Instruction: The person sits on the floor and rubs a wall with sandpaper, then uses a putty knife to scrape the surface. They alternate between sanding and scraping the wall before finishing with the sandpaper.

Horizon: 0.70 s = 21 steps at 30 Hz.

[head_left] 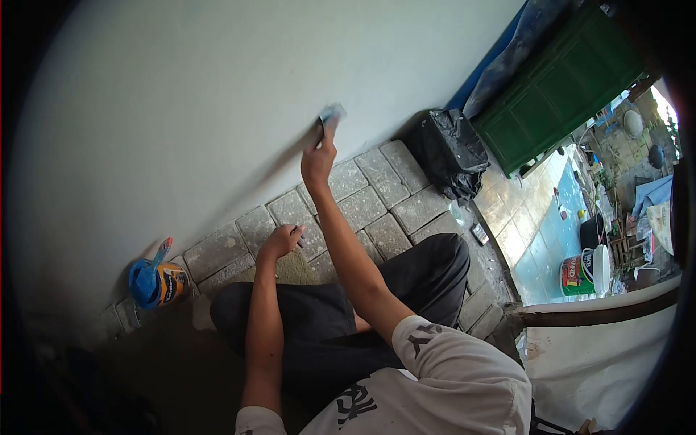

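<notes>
My right hand is raised against the white wall, its fingers closed around a small flat tool. The tool is pale blue-grey and smeared by motion at the wall surface, so I cannot tell its exact kind. Lower down, over the paving blocks and close to my crossed legs, my left hand is curled. A small dark piece pokes out from its fingers. To the left, by the foot of the wall, stands a blue tub with an orange label. A blue-smeared, red-tipped handle leans up out of it.
Grey paving blocks run along the wall's base. A black plastic bag sits at the wall on the right, beside a green panelled piece. Farther right are a white paint bucket, a blue-stained floor and scattered clutter.
</notes>
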Available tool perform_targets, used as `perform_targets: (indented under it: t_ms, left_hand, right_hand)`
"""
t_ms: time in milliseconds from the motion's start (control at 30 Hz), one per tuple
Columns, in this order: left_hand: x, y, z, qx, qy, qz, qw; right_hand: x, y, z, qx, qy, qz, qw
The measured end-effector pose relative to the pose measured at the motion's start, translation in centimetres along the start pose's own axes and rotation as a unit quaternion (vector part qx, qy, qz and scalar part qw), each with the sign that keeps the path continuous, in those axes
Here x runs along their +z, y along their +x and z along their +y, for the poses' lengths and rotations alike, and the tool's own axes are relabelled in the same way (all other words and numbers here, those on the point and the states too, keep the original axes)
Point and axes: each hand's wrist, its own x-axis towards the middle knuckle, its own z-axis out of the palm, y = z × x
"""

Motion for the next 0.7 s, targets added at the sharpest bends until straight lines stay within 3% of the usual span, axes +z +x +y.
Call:
perform_targets:
  t_ms: [67, 133, 200, 233, 267, 333, 467, 533, 567, 700]
  left_hand:
    - [-0.7, -1.1, 2.6, -0.098, 0.018, -0.044, 0.994]
    - [-0.8, -1.4, 2.8, -0.094, 0.002, -0.039, 0.995]
    - [-0.2, -1.3, 1.7, -0.091, -0.019, -0.041, 0.995]
    - [0.2, -0.6, 0.1, -0.062, -0.006, -0.034, 0.997]
    - [0.4, -0.1, -0.7, -0.031, 0.008, -0.024, 0.999]
    - [0.2, -0.4, 0.1, -0.036, -0.015, -0.032, 0.999]
    - [0.0, -0.8, 0.9, -0.076, -0.034, -0.020, 0.996]
    - [-0.5, -0.8, 1.2, -0.065, -0.039, -0.023, 0.997]
    - [-0.1, -0.9, 1.0, -0.057, -0.047, -0.031, 0.997]
    - [0.0, -0.2, 0.0, -0.024, -0.023, -0.041, 0.999]
  right_hand:
    - [-1.1, -1.8, 3.9, 0.211, -0.049, -0.055, 0.975]
    - [-0.9, -1.9, 3.1, 0.208, -0.056, -0.046, 0.975]
    - [-0.8, -0.1, -2.0, 0.117, -0.003, 0.010, 0.993]
    - [0.5, 1.0, -1.2, -0.004, -0.053, 0.055, 0.997]
    - [0.2, 2.5, -3.3, 0.061, -0.023, 0.001, 0.998]
    - [0.7, 4.0, -5.0, -0.033, -0.042, 0.044, 0.998]
    - [0.9, 1.9, -1.7, -0.068, -0.120, 0.063, 0.988]
    - [0.6, 0.5, 0.2, 0.055, -0.128, 0.002, 0.990]
    - [0.0, 0.9, -1.3, 0.059, -0.068, -0.003, 0.996]
    - [0.3, 2.6, -4.1, -0.048, -0.062, 0.020, 0.997]
